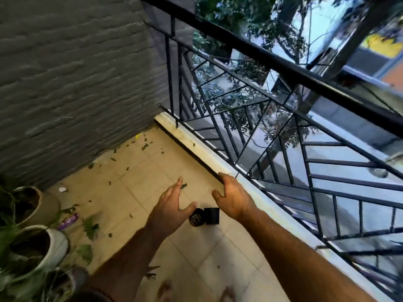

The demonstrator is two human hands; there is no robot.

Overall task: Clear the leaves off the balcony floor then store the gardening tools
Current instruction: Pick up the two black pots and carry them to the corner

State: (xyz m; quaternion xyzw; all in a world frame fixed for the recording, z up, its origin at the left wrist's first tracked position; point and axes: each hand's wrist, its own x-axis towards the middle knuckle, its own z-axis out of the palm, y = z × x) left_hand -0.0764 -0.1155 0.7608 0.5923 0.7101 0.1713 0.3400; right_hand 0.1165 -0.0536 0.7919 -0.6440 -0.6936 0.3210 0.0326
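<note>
- Left hand [172,203]: fingers straight and spread, holding nothing, above the floor [196,258].
- Right hand [231,197]: loosely spread, empty, just beside the railing [283,136] curb.
- Two small black pots [205,216] lie on the floor between the hands.
- Leaves [122,158] lie scattered along the wall [65,73], far from the railing.
- Planters [41,243] stand by the wall.

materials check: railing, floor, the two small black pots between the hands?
Railing: likely painted metal, with thin straight black bars and a semi-gloss top rail.
Floor: probably ceramic tile, beige and matte, with visible grout lines.
Small black pots: probably plastic, with thin walls and a dull black finish; blur leaves it open.
</note>
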